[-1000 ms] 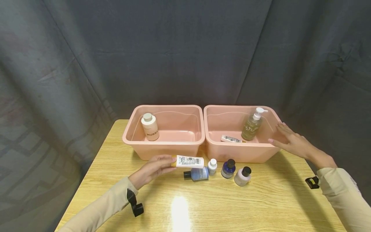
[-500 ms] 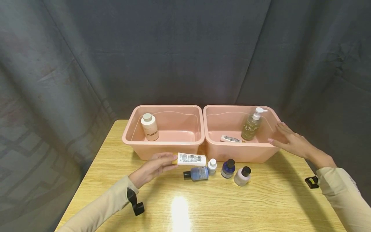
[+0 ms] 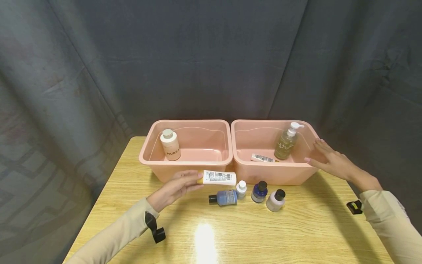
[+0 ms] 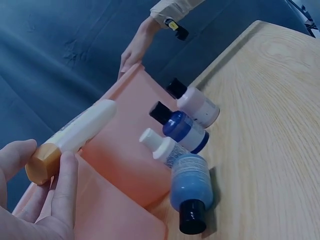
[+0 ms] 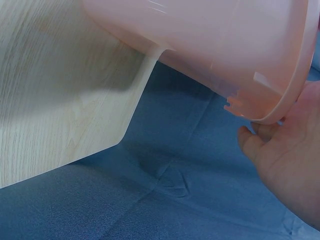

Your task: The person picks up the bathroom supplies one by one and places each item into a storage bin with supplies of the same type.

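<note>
We've got the left hand (image 3: 174, 186) pinching a white plastic tube (image 3: 220, 178) by its orange cap (image 4: 42, 165), up in the air before the left pink plastic bin (image 3: 201, 136), near a blue bottle with a black cap (image 3: 226, 198). Across from it, we see the right hand (image 3: 339, 165) (fingers relaxed, nothing gripped) resting on the rim of the right pink plastic bin (image 3: 268, 174).
</note>
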{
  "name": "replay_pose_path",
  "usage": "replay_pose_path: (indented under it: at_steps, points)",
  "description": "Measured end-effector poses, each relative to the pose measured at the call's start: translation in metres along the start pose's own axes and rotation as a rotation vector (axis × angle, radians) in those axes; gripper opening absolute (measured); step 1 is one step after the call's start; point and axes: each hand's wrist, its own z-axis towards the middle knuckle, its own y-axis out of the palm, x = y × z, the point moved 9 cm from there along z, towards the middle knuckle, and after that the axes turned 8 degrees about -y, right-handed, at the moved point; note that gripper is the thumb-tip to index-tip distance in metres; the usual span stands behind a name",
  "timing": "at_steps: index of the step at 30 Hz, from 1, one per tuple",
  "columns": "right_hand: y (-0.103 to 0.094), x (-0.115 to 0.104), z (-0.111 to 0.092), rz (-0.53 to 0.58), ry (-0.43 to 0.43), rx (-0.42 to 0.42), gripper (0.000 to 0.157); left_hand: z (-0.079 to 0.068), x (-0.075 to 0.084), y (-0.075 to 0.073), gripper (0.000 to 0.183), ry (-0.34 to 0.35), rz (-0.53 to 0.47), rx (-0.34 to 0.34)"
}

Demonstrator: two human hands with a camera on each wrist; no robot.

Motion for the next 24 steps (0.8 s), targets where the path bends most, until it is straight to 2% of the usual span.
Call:
replay_pose_path:
  at_steps: [4, 12, 19, 24]
  points:
    - [0.000, -0.001, 0.000, -0.002, -0.004, 0.003, 0.090, 0.000, 0.007, 0.005, 0.040, 0.021, 0.010, -0.013]
    - [-0.001, -0.001, 0.000, -0.003, -0.009, 0.005, 0.089, 0.001, 0.019, 0.016, 0.046, 0.045, 0.025, -0.055]
    - [0.000, -0.001, 0.000, 0.005, -0.007, 0.008, 0.090, 0.003, 0.028, 0.023, 0.042, 0.064, 0.007, -0.048]
    - [0.000, 0.000, 0.000, 0.011, -0.006, 0.006, 0.090, 0.005, 0.033, 0.031, 0.039, 0.081, 0.045, -0.084]
